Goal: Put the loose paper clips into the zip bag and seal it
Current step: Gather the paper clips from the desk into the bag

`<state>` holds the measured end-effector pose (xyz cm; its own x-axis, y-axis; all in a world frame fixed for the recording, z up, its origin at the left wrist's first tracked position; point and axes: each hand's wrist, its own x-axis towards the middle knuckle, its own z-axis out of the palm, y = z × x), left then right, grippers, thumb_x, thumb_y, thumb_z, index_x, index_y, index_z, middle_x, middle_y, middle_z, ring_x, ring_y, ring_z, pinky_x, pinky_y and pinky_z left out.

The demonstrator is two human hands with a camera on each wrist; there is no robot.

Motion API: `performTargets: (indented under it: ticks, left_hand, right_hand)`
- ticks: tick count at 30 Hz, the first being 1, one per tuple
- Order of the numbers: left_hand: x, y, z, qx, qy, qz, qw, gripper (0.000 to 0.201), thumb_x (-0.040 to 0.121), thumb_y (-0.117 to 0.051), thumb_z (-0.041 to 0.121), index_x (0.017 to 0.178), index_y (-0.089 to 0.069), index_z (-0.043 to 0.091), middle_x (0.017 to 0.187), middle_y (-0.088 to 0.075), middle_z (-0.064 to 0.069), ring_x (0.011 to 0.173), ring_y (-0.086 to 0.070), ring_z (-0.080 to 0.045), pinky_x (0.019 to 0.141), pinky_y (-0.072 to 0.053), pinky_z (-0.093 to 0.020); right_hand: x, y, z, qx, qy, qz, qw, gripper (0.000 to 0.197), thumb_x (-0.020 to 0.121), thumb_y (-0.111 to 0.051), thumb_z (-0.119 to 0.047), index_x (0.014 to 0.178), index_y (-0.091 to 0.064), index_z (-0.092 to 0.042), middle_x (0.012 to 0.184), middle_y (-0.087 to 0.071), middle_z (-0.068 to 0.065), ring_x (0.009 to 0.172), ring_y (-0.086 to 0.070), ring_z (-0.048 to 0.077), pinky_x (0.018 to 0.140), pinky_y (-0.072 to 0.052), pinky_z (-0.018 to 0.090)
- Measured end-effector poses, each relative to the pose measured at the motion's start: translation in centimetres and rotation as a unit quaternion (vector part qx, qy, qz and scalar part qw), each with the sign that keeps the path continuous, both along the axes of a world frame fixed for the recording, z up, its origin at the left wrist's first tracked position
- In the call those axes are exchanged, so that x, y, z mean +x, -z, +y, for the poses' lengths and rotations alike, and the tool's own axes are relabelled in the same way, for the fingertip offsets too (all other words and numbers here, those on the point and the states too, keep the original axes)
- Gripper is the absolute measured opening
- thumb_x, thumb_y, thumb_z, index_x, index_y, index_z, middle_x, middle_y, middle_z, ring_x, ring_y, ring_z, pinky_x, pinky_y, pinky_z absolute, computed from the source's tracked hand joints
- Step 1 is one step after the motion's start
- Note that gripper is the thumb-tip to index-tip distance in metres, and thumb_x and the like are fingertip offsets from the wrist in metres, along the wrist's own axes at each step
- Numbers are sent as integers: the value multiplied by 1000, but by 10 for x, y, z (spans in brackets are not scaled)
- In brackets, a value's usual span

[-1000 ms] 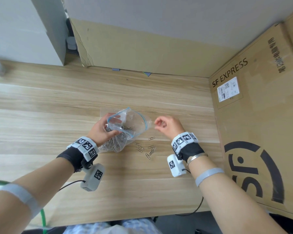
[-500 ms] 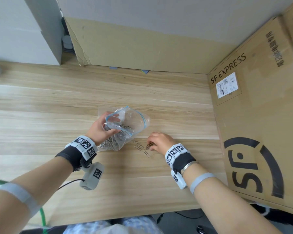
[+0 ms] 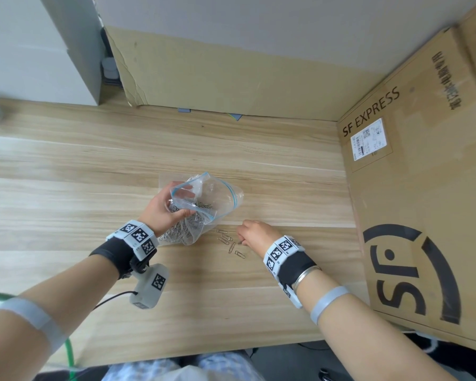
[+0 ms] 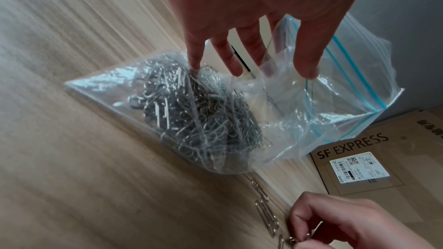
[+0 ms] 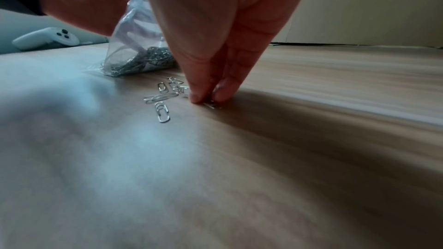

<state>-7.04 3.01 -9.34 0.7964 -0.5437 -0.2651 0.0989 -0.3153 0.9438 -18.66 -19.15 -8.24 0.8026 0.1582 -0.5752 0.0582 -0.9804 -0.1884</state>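
Note:
A clear zip bag (image 3: 217, 196) with a blue seal line rests on the wooden table (image 3: 66, 166), its mouth gaping. A heap of silver paper clips (image 4: 191, 113) fills its bottom. My left hand (image 3: 165, 207) holds the bag's near lip between thumb and fingers (image 4: 307, 60). Several loose paper clips (image 3: 231, 244) lie on the table just right of the bag. My right hand (image 3: 254, 235) is down at them, thumb and fingertips (image 5: 199, 96) pinching one paper clip (image 5: 212, 105) against the wood. More loose clips (image 5: 163, 101) lie left of those fingertips.
A large SF EXPRESS cardboard box (image 3: 423, 188) walls off the table's right side. A flat cardboard sheet (image 3: 217, 78) leans at the back, with a grey box (image 3: 39, 50) at the back left. A white controller (image 5: 45, 39) lies far left.
My right hand has come down from beside the bag's mouth to the loose clips and pinched one. The left hand and bag have barely moved.

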Motion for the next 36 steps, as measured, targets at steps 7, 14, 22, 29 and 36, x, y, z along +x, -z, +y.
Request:
performTargets:
  ticks: [7, 14, 22, 29, 36]
  left_hand:
    - [0, -2, -1, 4, 2, -4, 1000, 47, 71, -72, 8, 101, -51, 39, 98, -57, 39, 93, -53, 15, 91, -41, -26]
    - [0, -3, -1, 2, 1, 0, 1000, 49, 71, -71, 7, 100, -50, 40, 98, -56, 39, 93, -54, 15, 94, -40, -30]
    - [0, -2, 0, 1, 0, -1, 1000, 49, 70, -73, 9, 100, -50, 39, 96, -59, 38, 94, -54, 14, 95, -39, -31]
    - [1, 0, 3, 8, 2, -9, 1000, 49, 70, -73, 10, 102, -50, 40, 98, -59, 34, 97, -56, 4, 97, -42, -37]
    - [1, -1, 1, 7, 1, 0, 1000, 48, 70, -73, 10, 102, -50, 39, 96, -60, 35, 94, -55, 12, 94, -39, -31]
  right_hand:
    - [7, -15, -11, 104, 122, 11, 987, 11, 85, -58, -12, 95, -61, -9, 96, -66, 7, 85, -60, 18, 83, -51, 32]
    - [40, -79, -20, 221, 211, -92, 948, 5, 80, -66, -13, 83, -63, -11, 80, -62, -7, 75, -60, 7, 77, -51, 15]
    - [77, -78, 17, 251, 171, -125, 944, 21, 69, -77, -15, 90, -70, -14, 88, -72, 1, 77, -65, 13, 81, -52, 23]
    - [57, -70, -17, 262, 316, -182, 893, 8, 75, -72, -18, 80, -68, -14, 71, -65, -5, 60, -62, 9, 59, -54, 14]
    - [12, -24, -32, 87, 247, 97, 960, 9, 77, -70, -20, 85, -68, -18, 76, -68, -7, 66, -63, 5, 66, -53, 19]
